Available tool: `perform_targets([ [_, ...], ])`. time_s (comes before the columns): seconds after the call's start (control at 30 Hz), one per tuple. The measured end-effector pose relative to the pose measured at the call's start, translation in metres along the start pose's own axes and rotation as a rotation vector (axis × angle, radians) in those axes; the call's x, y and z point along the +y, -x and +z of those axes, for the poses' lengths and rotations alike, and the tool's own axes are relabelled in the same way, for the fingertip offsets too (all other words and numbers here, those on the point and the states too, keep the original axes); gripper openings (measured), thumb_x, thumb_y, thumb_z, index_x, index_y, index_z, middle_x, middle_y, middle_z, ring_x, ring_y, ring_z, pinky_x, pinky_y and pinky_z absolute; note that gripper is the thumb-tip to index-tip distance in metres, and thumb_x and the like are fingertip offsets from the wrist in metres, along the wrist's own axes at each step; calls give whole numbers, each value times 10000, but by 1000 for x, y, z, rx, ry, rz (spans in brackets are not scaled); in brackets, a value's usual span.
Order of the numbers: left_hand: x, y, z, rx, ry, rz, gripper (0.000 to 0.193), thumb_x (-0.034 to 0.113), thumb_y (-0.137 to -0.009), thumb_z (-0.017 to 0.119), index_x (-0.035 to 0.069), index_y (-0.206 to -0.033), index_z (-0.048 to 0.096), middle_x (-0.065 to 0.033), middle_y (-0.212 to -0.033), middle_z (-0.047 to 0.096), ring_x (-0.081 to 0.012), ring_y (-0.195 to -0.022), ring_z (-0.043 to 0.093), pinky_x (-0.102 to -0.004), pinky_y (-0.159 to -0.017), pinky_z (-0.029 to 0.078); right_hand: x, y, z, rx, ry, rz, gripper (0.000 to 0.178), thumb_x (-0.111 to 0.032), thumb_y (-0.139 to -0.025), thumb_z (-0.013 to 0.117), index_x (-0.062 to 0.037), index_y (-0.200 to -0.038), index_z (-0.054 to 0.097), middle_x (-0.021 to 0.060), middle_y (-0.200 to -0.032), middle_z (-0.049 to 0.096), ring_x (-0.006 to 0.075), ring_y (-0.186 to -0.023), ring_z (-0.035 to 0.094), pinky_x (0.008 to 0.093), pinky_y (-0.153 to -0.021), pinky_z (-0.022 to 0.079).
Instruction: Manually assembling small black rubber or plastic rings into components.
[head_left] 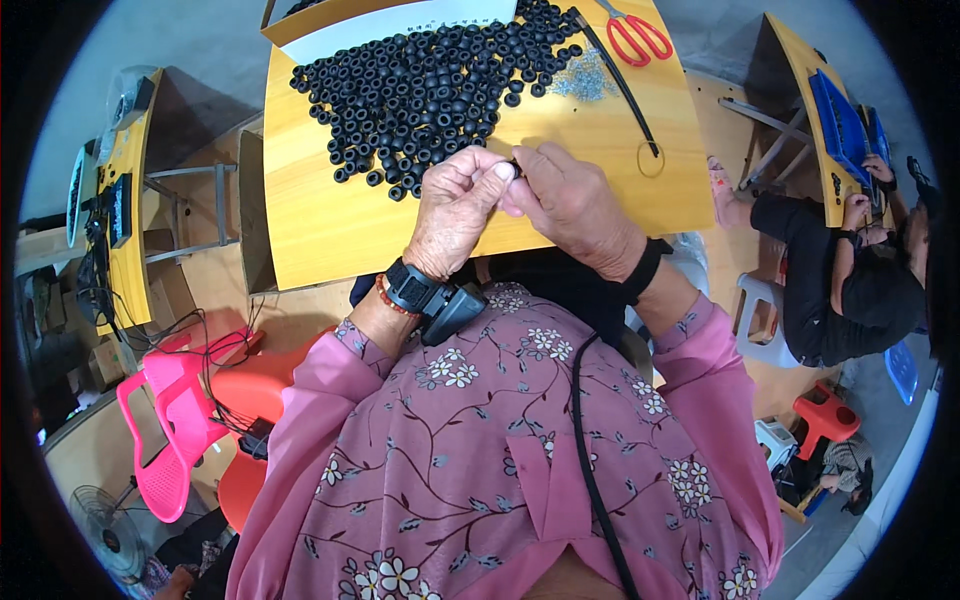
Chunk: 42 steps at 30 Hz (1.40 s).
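Note:
My left hand (pixel 452 208) and my right hand (pixel 582 205) meet over the near edge of the yellow table, fingertips pinched together. Between them shows a bit of a small dark piece (pixel 516 167), mostly covered by the fingers, so its kind is unclear. Just beyond lies a wide heap of small black ring-shaped parts (pixel 410 95), with holes through their middles. To the right of the heap is a little pile of tiny shiny pieces (pixel 585 77). A black rod or tube (pixel 622 88) slants past it, its near end by a thin yellowish loop (pixel 650 160).
Red-handled scissors (pixel 640 40) lie at the table's far right. An open box (pixel 395 28) stands behind the heap. A pink plastic chair (pixel 165 430) and cables are at my left. On the right a co-worker in black (pixel 850 290) sits by another table with blue trays (pixel 840 125).

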<state>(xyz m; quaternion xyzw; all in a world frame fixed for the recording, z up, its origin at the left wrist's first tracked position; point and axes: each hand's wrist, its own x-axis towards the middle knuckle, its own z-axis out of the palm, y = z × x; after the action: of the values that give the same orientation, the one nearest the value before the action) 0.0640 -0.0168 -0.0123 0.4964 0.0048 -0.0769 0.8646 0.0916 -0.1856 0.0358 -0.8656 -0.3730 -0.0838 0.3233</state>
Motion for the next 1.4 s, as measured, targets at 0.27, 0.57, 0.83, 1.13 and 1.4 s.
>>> perform_targets([
  [0.27, 5, -2, 3, -8, -147, -77, 137, 142, -1016, 586, 7, -998, 600, -69, -838, 679, -129, -737, 660, -281, -719, 560, 9, 7, 2, -19, 34, 21, 252, -116, -838, 678, -18, -1040, 564, 121, -861, 567, 333, -715, 641, 426, -588, 520],
  [0.57, 2, -2, 4, -10, -262, -20, 126, 119, -1018, 563, 21, -945, 591, -66, -813, 679, -116, -726, 645, -263, -701, 538, 5, 5, -2, -17, -13, 29, 331, -190, -836, 708, -21, -1085, 569, 136, -894, 588, 348, -776, 651, 430, -613, 523],
  [0.83, 2, -2, 9, 45, -209, 20, 76, 54, -979, 600, 10, -922, 621, -44, -788, 680, -85, -694, 632, -237, -659, 527, 11, 6, -3, -15, -46, 50, 346, -211, -839, 710, -33, -1106, 579, 137, -913, 600, 347, -783, 649, 428, -633, 525],
  [1.13, -3, -2, -2, 19, -248, 39, 38, 25, -980, 578, 19, -960, 610, -44, -889, 664, -88, -763, 628, -248, -739, 528, 5, 4, -1, 8, -185, 79, 373, -202, -824, 752, -32, -1124, 609, 137, -894, 631, 329, -795, 657, 409, -653, 527],
  [1.4, 2, -1, 2, 42, -259, 21, 36, 41, -971, 596, 29, -950, 622, -16, -858, 649, -65, -745, 598, -225, -742, 506, 12, 3, -2, -51, -221, 136, 325, -239, -814, 767, -27, -1008, 615, 155, -823, 618, 352, -766, 641, 444, -660, 506],
])
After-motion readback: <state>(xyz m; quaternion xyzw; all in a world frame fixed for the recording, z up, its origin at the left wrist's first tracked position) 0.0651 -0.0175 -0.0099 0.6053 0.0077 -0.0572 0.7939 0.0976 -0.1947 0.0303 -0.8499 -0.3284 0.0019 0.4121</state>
